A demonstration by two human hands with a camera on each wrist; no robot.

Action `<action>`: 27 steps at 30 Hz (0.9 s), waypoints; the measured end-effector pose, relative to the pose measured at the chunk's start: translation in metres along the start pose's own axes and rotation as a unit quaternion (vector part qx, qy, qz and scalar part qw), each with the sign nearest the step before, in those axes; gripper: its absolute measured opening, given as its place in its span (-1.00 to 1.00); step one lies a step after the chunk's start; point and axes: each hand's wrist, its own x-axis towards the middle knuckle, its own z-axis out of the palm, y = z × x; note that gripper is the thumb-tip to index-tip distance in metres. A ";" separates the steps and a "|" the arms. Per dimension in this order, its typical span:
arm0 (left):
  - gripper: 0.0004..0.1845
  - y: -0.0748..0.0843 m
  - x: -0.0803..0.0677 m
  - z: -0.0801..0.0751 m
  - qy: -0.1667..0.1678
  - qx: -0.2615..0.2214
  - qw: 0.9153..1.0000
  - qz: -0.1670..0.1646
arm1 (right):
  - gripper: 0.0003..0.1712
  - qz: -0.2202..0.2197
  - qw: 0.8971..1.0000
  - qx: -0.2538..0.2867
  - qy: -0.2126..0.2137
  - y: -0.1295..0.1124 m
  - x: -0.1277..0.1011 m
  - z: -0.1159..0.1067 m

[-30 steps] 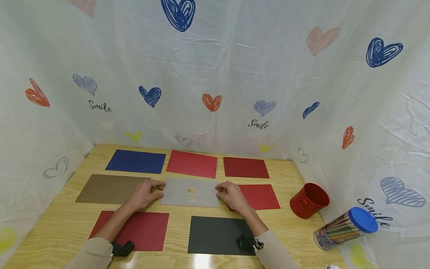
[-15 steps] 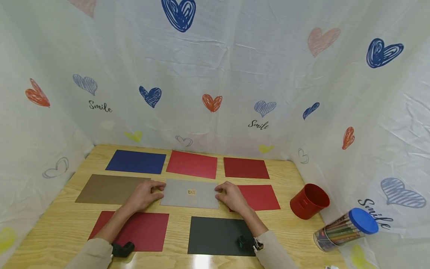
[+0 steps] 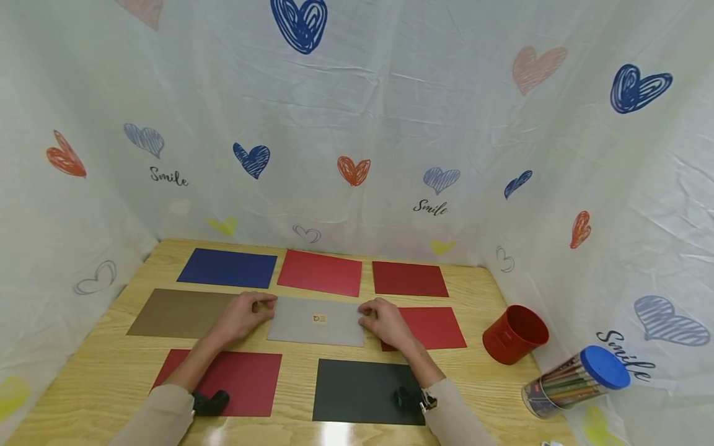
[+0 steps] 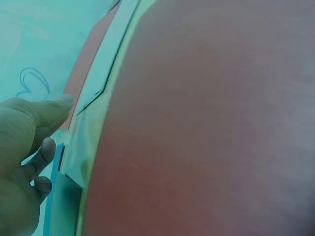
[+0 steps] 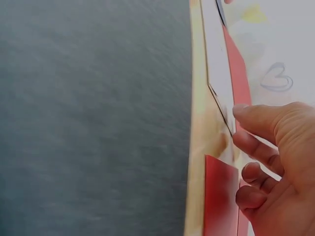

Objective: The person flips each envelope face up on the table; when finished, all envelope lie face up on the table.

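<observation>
Left hand (image 3: pixel 243 316) and right hand (image 3: pixel 387 322) resting loosely spread at opposite edges of grey card (image 3: pixel 301 322); pink sheet (image 3: pixel 320 273) lying beyond card, black sheet (image 3: pixel 357 393) lying nearer.

White glare on near tabletop (image 3: pixel 295 387)

The head view looks down over the counter (image 3: pixel 297 390); both wrist views, closer, face far, sharing the grey sheet (image 3: pixel 298 323).
</observation>
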 end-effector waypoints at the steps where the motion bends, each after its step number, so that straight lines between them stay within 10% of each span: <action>1: -0.66 0.000 0.004 0.000 0.005 -0.001 1.000 0.001 | -0.72 0.000 1.000 0.003 0.004 0.001 0.002 -0.001; 14: -0.64 -0.008 0.053 0.000 0.084 0.031 0.996 -0.010 | -0.69 0.025 0.999 0.017 0.041 0.017 0.050 -0.009; 27: -0.55 -0.004 0.076 0.004 0.045 0.053 0.996 -0.052 | -0.65 0.090 0.990 0.092 0.054 0.019 0.076 -0.011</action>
